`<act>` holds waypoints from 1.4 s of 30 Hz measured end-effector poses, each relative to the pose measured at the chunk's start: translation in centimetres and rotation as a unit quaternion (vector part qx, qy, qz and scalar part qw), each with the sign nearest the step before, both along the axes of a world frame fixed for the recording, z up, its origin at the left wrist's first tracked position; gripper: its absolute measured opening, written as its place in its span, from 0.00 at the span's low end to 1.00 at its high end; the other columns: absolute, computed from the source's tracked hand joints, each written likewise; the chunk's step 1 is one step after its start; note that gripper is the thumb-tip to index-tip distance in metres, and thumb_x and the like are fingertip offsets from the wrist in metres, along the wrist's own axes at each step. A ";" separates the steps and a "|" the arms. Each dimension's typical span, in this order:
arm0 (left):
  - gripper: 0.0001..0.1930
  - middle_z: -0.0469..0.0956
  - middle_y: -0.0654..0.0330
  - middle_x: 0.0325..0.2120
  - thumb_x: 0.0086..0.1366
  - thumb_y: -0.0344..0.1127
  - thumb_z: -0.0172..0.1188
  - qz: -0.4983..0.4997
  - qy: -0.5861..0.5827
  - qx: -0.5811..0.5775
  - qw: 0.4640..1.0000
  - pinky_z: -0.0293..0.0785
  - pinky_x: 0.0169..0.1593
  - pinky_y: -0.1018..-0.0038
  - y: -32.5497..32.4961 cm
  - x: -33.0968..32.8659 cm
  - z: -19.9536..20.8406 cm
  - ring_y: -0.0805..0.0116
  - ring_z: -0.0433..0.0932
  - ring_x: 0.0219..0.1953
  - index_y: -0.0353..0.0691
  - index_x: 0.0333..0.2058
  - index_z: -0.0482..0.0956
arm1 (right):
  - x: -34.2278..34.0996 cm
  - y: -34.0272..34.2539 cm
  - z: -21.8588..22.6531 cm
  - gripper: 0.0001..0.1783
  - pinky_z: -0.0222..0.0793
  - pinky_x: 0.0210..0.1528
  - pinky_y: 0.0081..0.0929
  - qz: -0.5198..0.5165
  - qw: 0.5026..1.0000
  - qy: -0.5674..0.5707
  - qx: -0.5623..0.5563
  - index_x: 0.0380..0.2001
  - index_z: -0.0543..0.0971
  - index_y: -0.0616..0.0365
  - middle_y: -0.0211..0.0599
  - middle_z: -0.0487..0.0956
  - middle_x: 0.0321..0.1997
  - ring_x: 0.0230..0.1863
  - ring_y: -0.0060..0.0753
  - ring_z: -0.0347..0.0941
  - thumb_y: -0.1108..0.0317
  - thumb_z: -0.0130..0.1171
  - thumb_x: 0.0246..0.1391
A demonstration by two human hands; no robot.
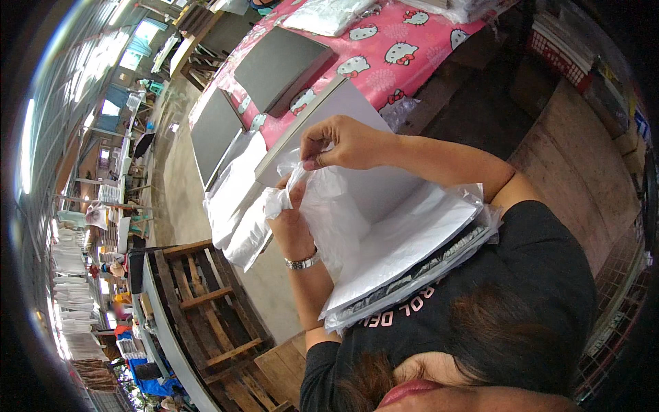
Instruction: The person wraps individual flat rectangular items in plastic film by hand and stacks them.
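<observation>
My left hand point(294, 228), with a metal watch at the wrist, is closed on a bunch of thin white plastic point(276, 201). Fingers of my right hand point(350, 143) pinch the same plastic just above it. From there the crumpled plastic hangs down beside a stack of white sheets in clear plastic sleeves point(405, 257), which leans against my chest and forearms. Directly behind my hands stands a pale flat panel point(357, 103) with a grey edge. What lies inside the plastic cannot be made out.
Dark grey flat boxes point(281, 65) lie on a table with a pink patterned cloth point(384, 34). White plastic-wrapped bundles point(237, 185) sit at its near end. A wooden pallet point(206, 295) stands at lower left, and a red basket point(559, 58) at upper right.
</observation>
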State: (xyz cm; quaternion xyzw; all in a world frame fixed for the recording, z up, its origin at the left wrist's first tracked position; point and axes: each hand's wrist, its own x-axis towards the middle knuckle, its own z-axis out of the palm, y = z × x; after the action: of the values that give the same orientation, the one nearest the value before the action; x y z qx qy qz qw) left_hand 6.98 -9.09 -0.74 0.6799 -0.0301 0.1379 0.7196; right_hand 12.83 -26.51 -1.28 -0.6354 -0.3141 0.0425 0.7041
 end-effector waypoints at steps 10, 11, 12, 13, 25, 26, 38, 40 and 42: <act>0.12 0.72 0.64 0.27 0.49 0.22 0.65 0.002 -0.031 0.019 0.999 0.67 0.35 0.80 -1.0 -0.2 0.8 0.75 0.70 0.28 0.31 0.35 0.77 | 2.1 -1.0 -0.2 0.09 0.67 0.40 0.18 0.127 0.991 0.034 0.010 0.31 0.77 0.60 0.28 0.76 0.30 0.34 0.18 0.71 0.71 0.65 0.46; 0.13 0.72 0.64 0.27 0.49 0.22 0.65 0.008 -0.030 0.033 0.999 0.67 0.35 0.80 -0.4 0.1 0.4 0.75 0.70 0.28 0.31 0.35 0.77 | 2.1 -1.1 -0.3 0.08 0.67 0.40 0.18 0.155 0.986 0.048 -0.022 0.31 0.78 0.60 0.28 0.76 0.30 0.34 0.18 0.71 0.72 0.65 0.46; 0.13 0.73 0.64 0.27 0.49 0.22 0.65 0.014 -0.030 0.046 0.998 0.67 0.35 0.80 0.3 0.5 0.1 0.76 0.71 0.28 0.30 0.35 0.77 | 2.0 -1.5 0.6 0.09 0.67 0.42 0.17 0.129 0.988 0.043 -0.079 0.33 0.78 0.61 0.29 0.76 0.31 0.35 0.18 0.71 0.72 0.63 0.48; 0.13 0.73 0.65 0.27 0.49 0.23 0.65 0.020 -0.029 0.058 0.998 0.67 0.36 0.80 0.9 0.7 -0.1 0.76 0.71 0.29 0.30 0.36 0.77 | 1.9 -1.6 0.6 0.09 0.66 0.41 0.17 0.099 0.994 0.052 -0.018 0.34 0.78 0.61 0.29 0.76 0.31 0.35 0.18 0.71 0.72 0.63 0.48; 0.14 0.76 0.61 0.31 0.51 0.24 0.64 -0.041 -0.036 -0.004 0.999 0.70 0.37 0.80 -0.6 1.4 0.0 0.75 0.74 0.33 0.32 0.38 0.76 | 0.3 -0.9 0.5 0.08 0.66 0.32 0.22 -0.107 0.984 -0.066 -0.129 0.28 0.77 0.61 0.28 0.76 0.24 0.28 0.19 0.70 0.67 0.61 0.51; 0.12 0.76 0.62 0.30 0.51 0.24 0.63 -0.020 -0.016 0.017 1.000 0.69 0.36 0.81 -0.6 1.1 0.0 0.76 0.74 0.32 0.33 0.37 0.75 | 0.1 -0.9 0.5 0.08 0.66 0.30 0.22 -0.142 0.969 -0.109 -0.170 0.28 0.77 0.62 0.28 0.76 0.23 0.27 0.19 0.70 0.67 0.61 0.51; 0.17 0.74 0.62 0.34 0.64 0.47 0.53 -0.129 0.101 -0.243 0.956 0.72 0.39 0.76 6.0 -4.2 -1.8 0.71 0.73 0.37 0.39 0.41 0.71 | -2.1 -3.7 -1.8 0.09 0.68 0.30 0.21 0.391 0.915 -0.097 -0.030 0.31 0.76 0.58 0.31 0.78 0.26 0.26 0.18 0.72 0.64 0.52 0.58; 0.17 0.75 0.57 0.37 0.63 0.46 0.55 0.027 0.215 0.030 0.976 0.71 0.46 0.68 6.6 -5.7 -4.0 0.65 0.73 0.42 0.40 0.43 0.72 | -1.8 -5.8 -0.3 0.08 0.68 0.33 0.21 0.339 0.901 0.133 0.238 0.33 0.76 0.59 0.33 0.77 0.25 0.28 0.19 0.72 0.66 0.52 0.59; 0.18 0.75 0.56 0.38 0.62 0.46 0.56 -0.115 0.152 0.051 0.980 0.71 0.46 0.66 10.1 -6.9 -6.6 0.64 0.73 0.43 0.39 0.43 0.72 | -1.0 -6.6 -0.4 0.10 0.68 0.38 0.22 0.380 0.854 0.240 0.263 0.35 0.77 0.61 0.36 0.78 0.28 0.32 0.22 0.73 0.65 0.53 0.58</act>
State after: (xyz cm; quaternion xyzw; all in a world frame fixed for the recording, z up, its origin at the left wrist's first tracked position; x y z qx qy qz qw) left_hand 0.11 1.04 -7.31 0.7205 -0.0053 -0.0521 0.6915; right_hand 11.79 -33.11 -1.63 -0.2279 -0.3516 0.3735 0.8276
